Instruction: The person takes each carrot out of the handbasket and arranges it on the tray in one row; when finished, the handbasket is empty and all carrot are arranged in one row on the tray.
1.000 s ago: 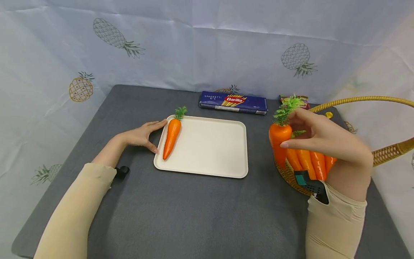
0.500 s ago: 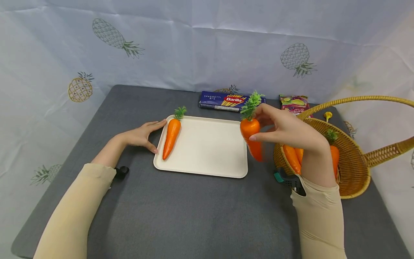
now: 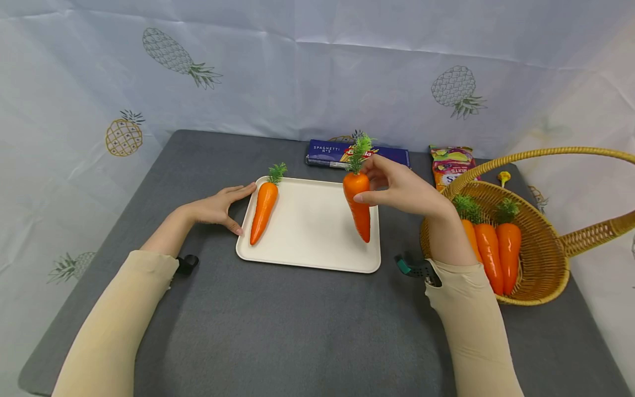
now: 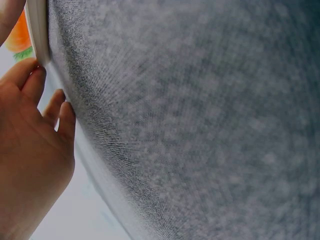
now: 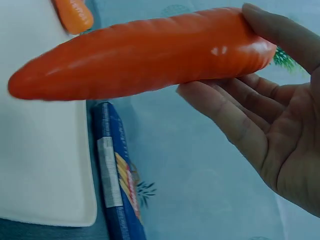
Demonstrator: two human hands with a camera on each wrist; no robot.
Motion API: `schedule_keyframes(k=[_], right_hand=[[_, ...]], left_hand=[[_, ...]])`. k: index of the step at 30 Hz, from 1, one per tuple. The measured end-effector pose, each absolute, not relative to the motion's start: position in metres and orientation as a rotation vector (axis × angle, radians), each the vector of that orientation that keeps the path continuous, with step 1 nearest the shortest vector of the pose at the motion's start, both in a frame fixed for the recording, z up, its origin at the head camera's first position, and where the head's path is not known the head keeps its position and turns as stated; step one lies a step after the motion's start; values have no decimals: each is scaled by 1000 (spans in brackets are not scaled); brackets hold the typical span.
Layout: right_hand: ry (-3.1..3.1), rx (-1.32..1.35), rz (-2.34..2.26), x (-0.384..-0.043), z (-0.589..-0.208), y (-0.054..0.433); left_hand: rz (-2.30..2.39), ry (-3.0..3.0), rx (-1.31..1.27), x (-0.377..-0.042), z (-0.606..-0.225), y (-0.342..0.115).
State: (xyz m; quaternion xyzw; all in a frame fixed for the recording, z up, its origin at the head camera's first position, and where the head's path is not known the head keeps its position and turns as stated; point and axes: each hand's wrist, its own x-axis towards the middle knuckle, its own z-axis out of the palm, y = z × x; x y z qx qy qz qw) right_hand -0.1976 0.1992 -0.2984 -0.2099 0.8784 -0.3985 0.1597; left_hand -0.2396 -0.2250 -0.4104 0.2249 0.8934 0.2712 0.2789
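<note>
My right hand (image 3: 397, 184) pinches an orange carrot (image 3: 357, 204) near its leafy top, between thumb and fingers. That carrot hangs point down above the right part of a cream tray (image 3: 312, 226); in the right wrist view its whole body (image 5: 140, 55) shows. A second carrot (image 3: 264, 212) lies along the tray's left side, leaves toward the back. My left hand (image 3: 215, 209) rests at the tray's left edge, thumb and fingers spread and touching the rim. In the left wrist view the fingertips of the left hand (image 4: 40, 125) meet the tray's side (image 4: 37, 30).
On the right stands a wicker basket (image 3: 543, 275) with a tall handle, holding several carrots (image 3: 490, 253). A blue spaghetti box (image 3: 322, 153) lies behind the tray. A colourful snack packet (image 3: 451, 162) and a small yellow object (image 3: 503, 177) are behind the basket.
My right hand has carried the carrot leftward from over the basket to above the tray's right part. The left hand, tray and lying carrot have stayed put.
</note>
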Motion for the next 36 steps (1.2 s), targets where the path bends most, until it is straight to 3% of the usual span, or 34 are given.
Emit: schedule_keyframes(k=[11, 36], right_hand=[[2241, -402, -1516, -219, -326, 182], [1961, 72, -1849, -244, -382, 130]], left_hand=[[716, 2399, 582, -239, -409, -224], [721, 2401, 591, -239, -409, -223]])
